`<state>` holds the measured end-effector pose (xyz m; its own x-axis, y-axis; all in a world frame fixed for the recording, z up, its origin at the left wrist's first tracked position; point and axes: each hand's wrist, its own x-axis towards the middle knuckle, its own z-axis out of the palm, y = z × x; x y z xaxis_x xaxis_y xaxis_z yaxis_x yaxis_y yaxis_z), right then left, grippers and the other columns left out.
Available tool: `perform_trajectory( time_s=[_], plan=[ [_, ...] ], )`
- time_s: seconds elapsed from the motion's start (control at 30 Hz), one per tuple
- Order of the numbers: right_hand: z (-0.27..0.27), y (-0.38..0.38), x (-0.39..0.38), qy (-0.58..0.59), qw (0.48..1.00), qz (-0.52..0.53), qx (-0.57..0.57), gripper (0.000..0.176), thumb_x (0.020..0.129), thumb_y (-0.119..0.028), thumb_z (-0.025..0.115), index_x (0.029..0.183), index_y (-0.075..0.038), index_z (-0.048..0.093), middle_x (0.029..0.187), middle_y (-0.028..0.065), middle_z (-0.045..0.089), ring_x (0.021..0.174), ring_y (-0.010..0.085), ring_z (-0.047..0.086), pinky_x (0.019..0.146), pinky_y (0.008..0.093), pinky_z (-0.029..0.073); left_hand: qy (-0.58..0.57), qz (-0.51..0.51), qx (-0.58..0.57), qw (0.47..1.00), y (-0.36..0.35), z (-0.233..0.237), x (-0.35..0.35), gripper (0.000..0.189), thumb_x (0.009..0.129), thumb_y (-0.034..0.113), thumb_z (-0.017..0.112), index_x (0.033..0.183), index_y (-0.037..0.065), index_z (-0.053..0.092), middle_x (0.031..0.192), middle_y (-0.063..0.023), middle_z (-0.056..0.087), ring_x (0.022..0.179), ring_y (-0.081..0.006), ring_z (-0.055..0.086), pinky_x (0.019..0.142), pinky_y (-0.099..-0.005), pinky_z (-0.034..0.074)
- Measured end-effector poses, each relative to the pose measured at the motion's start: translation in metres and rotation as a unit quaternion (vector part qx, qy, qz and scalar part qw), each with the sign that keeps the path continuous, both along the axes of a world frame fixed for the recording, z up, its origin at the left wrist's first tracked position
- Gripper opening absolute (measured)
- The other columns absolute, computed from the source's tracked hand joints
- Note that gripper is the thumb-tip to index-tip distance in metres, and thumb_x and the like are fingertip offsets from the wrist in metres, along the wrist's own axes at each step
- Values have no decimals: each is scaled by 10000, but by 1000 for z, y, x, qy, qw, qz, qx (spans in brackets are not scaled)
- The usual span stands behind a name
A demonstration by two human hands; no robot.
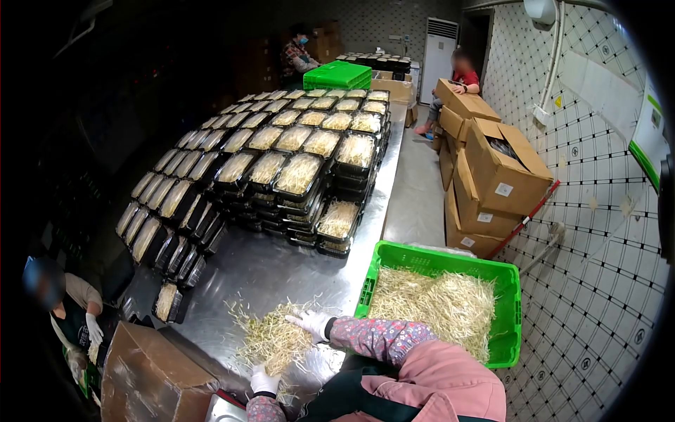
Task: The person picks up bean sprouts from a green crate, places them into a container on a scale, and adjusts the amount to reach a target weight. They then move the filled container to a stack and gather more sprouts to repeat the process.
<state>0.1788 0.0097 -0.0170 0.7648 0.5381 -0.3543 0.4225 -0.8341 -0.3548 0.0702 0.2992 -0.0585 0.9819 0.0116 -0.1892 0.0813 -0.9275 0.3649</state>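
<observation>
A loose heap of bean sprouts (271, 336) lies on the steel table (242, 264) in front of me. My right hand (309, 323), in a white glove, rests on the heap's right side with its fingers stretched out. At the near edge of the heap, my gloved left hand (264, 380) has its fingers bent around some sprouts; its fingertips are partly hidden. To my right stands a green crate (514, 309) holding many more bean sprouts (450, 302).
Black trays of sprouts (299, 174) stand in tall stacks across the table. A cardboard box (151, 373) is at near left, beside a scale-like device (225, 408). A co-worker (74, 309) handles sprouts at left. Cartons (506, 169) line the right; two people are farther back.
</observation>
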Motion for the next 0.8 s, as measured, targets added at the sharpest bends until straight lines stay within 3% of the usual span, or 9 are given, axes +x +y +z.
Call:
perform_trajectory(
  time_s=[0.07, 0.23, 0.37, 0.43, 0.53, 0.6, 0.67, 0.7, 0.8],
  plan=[
    [-4, -1, 2, -6, 1000, -6, 9, 1010, 694, -197, 774, 1542, -214, 226, 1533, 212, 315, 1328, 399, 442, 1039, 448, 454, -3, 18, -1, 1000, 1, -4, 0, 590, 638, 302, 839, 1149, 63, 665, 1150, -188, 643, 1056, -358, 627, 924, -432, 512],
    [-3, -12, 10, 29, 989, -105, 95, 575, 765, -166, 670, 1332, -129, 580, 1246, 194, 611, 1139, 352, 606, 960, 402, 497, -32, 30, -34, 998, -2, 24, -6, 392, 681, 289, 768, 999, 67, 712, 1007, -204, 679, 983, -377, 648, 874, -439, 519],
    [49, -11, 11, -47, 964, -129, 229, 497, 739, -187, 681, 1229, -117, 638, 1084, 184, 679, 1028, 365, 646, 881, 424, 525, -157, -23, -103, 982, -18, 56, -21, 283, 674, 145, 750, 940, 55, 714, 958, -172, 679, 915, -361, 655, 824, -420, 529],
    [66, 3, 6, -72, 961, -100, 248, 514, 759, -192, 690, 1265, -143, 614, 1171, 167, 644, 1079, 348, 626, 896, 412, 519, -196, -63, -115, 972, -34, 67, -27, 285, 685, 111, 747, 968, 110, 713, 979, -109, 662, 884, -337, 663, 792, -403, 543],
    [66, 29, -12, -55, 966, -55, 246, 523, 783, -214, 684, 1291, -146, 584, 1229, 156, 608, 1098, 348, 612, 923, 414, 508, -214, -114, -146, 959, -50, 40, -29, 392, 682, 139, 754, 1065, 128, 672, 1027, -108, 636, 857, -345, 663, 757, -409, 545],
    [59, 37, -15, 42, 987, 33, 151, 779, 742, -240, 763, 1444, -161, 435, 1385, 209, 492, 1227, 387, 537, 997, 445, 475, -128, -108, -75, 983, -60, 34, -39, 512, 675, 177, 783, 1160, 130, 628, 1194, -99, 576, 1029, -327, 621, 823, -431, 536],
    [29, 31, -29, 8, 993, 11, 121, 955, 700, -257, 808, 1513, -145, 320, 1499, 242, 354, 1324, 410, 446, 1066, 440, 431, -106, -102, -24, 989, -67, 35, -49, 575, 664, 198, 803, 1200, 130, 606, 1287, -99, 525, 1143, -324, 573, 867, -450, 525],
    [16, 25, -34, 3, 992, 3, 123, 1057, 670, -287, 834, 1539, -126, 255, 1569, 247, 222, 1400, 419, 341, 1107, 436, 393, -87, -129, -5, 988, -58, 20, -52, 760, 636, 232, 839, 1323, 147, 524, 1432, -118, 403, 1255, -338, 487, 919, -474, 506],
    [45, 8, -63, -43, 999, 1, 32, 1206, 634, -327, 858, 1573, -195, 113, 1600, 233, 135, 1417, 468, 286, 1078, 563, 390, -69, -113, 2, 991, -67, 52, -61, 952, 607, 253, 866, 1437, 173, 406, 1512, -150, 311, 1253, -367, 481, 902, -467, 516]
  ],
)
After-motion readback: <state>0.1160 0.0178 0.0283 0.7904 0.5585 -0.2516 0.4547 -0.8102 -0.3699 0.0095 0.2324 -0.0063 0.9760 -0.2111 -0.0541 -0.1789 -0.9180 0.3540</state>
